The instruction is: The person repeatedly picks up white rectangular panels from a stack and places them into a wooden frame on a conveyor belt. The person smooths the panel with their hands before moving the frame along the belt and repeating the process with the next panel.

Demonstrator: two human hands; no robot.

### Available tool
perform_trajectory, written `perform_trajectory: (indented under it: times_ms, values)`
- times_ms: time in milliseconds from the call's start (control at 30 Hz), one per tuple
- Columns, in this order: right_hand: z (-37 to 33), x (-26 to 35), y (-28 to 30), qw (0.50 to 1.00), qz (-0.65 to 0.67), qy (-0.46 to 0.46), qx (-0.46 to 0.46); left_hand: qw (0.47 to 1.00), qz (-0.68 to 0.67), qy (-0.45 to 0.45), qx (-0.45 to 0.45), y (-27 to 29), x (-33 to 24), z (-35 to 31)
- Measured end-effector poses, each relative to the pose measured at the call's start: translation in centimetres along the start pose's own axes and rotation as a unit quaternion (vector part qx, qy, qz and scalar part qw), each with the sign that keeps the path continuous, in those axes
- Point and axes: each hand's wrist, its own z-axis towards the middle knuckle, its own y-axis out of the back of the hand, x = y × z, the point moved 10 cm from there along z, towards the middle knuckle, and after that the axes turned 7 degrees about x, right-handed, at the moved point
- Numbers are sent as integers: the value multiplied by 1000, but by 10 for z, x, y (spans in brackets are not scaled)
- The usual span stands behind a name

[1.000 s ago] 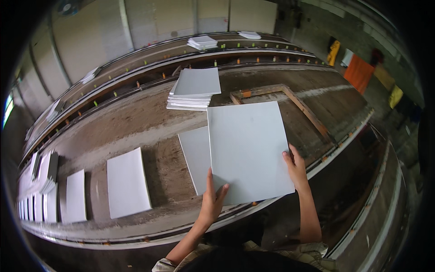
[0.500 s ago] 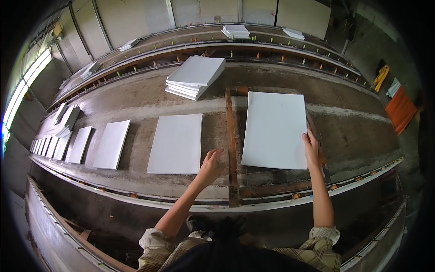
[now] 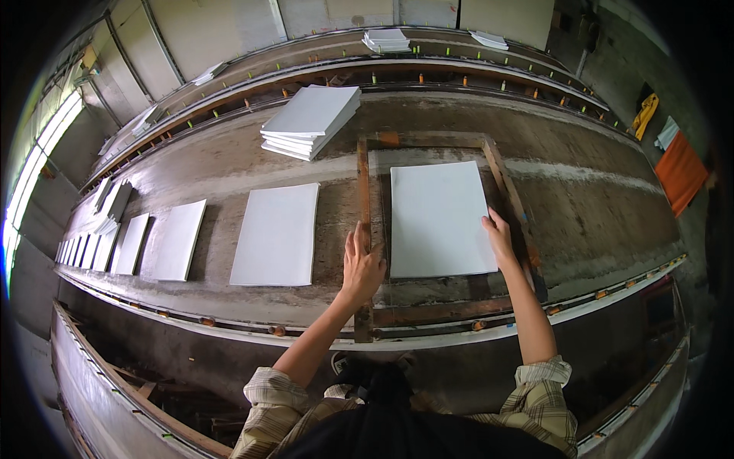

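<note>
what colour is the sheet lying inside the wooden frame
Plain white, no pattern. The sheet shows clearly in the head view, inside the brown wooden frame.

White sheet (image 3: 440, 219) lies flat inside wooden frame (image 3: 365, 229).

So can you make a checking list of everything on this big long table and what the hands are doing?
Surface: long worn grey table, stained, with a metal rail along its near edge.
Job's things: white sheet lying flat inside a rusty wooden frame.
Clutter: another white sheet to the left of the frame, a row of more sheets further left, a stack of white sheets behind.
Hands: left hand open, resting on the frame's left bar; right hand open, fingers on the sheet's right edge.
Cables: nothing seen.
Surroundings: a second long table behind with small piles of sheets; orange and yellow cloths at right; bright window at far left.
</note>
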Motion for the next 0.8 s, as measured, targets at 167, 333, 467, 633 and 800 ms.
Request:
perform_trajectory:
  times_ms: [167,333,467,633,800]
  values:
    - [5,-2,1,999,-27,16,14,999,46,-7,3,0,-11,10]
    - [10,-4,-5,996,-78,23,19,999,35,-4,-2,-3,-7,22]
    - [9,13,-8,977,-200,71,-7,999,25,19,9,-2,-6,26]
    - [15,16,-17,929,-330,158,-45,999,-1,40,18,2,-4,27]
    - [12,4,-22,898,-385,203,-69,999,-17,47,13,1,2,30]
